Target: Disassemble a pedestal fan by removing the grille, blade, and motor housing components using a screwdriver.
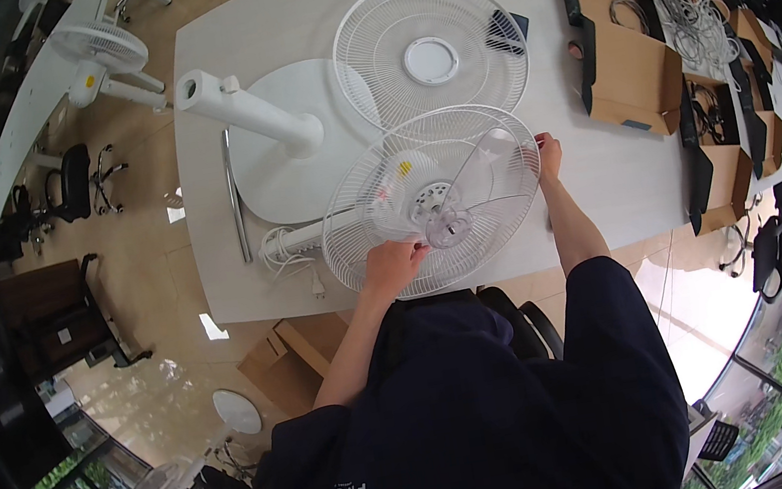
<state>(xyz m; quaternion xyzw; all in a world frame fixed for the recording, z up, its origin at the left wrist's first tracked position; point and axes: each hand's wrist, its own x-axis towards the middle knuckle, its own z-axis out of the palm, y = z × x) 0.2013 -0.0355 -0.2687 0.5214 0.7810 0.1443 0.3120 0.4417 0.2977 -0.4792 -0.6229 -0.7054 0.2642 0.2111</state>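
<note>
Hands work on a fan head [435,202] lying on the white table [603,172]. Left hand [392,266] curls its fingers around the near grille rim; right hand [549,156] pinches the far rim. A loose grille [428,47] lies just beyond, beside the base [281,150].
</note>
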